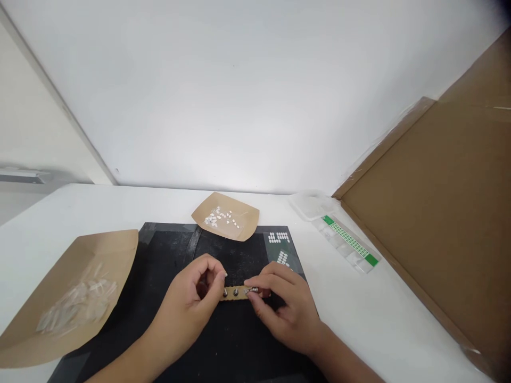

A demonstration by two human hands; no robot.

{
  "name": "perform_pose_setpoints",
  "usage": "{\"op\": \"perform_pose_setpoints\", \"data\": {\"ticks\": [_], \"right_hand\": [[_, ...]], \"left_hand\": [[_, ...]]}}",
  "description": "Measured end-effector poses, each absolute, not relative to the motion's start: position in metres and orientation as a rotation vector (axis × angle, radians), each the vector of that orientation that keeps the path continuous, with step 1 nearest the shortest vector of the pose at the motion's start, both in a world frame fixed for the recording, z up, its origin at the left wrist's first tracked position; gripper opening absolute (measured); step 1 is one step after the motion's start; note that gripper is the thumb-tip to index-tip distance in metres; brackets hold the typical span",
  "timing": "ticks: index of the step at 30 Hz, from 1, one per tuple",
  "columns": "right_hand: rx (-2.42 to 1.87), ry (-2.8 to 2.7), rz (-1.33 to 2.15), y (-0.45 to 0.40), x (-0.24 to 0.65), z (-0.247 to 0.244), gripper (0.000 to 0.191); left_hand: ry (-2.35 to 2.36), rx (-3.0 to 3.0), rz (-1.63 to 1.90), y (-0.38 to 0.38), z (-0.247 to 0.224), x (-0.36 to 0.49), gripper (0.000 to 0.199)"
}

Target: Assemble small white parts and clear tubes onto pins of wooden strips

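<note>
While my left hand (pixel 195 291) pinches a tiny pale bit (pixel 225 275), I see my right hand (pixel 285 304) clamped on a small metal piece (pixel 253 290) at the brown strip (pixel 230 294), inward from the black mat (pixel 239 346)'s right edge.

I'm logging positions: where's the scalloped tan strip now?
Head view: the tan strip sits low centre over the black mat, between the left hand and right hand.

A strip (pixel 241 293) lies on the mat (pixel 239 340), tray (pixel 248 223) behind.
</note>
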State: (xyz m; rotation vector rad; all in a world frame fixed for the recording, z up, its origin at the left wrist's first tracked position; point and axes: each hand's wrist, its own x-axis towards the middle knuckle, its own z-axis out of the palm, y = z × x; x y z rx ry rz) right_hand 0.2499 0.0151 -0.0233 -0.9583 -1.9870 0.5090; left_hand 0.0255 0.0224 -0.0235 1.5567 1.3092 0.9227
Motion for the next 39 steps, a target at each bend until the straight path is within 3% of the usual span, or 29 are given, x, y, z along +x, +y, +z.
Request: {"op": "perform_pose_setpoints", "data": {"ticks": [6, 14, 29, 39], "right_hand": [[-1.123, -1.891, 0.611, 0.021, 0.256, -0.025, 0.014], [-1.176, -1.835, 0.707, 0.023, 0.258, -0.031, 0.005], [-1.337, -1.968, 0.700, 0.021, 0.253, -0.042, 0.010], [-1.396, -2.039, 0.654, 0.023, 0.249, -0.045, 0.014]], "left_hand": [[1.382, 1.877, 0.934, 0.024, -0.024, 0.021, 0.017], [1.321, 1.987, 0.877, 0.023, -0.030, 0.023, 0.015], [1.423, 1.929, 0.824, 0.025, -0.034, 0.023, 0.011], [1.565, 2.220, 1.171, 0.050, -0.029, 0.010, 0.010]]}}
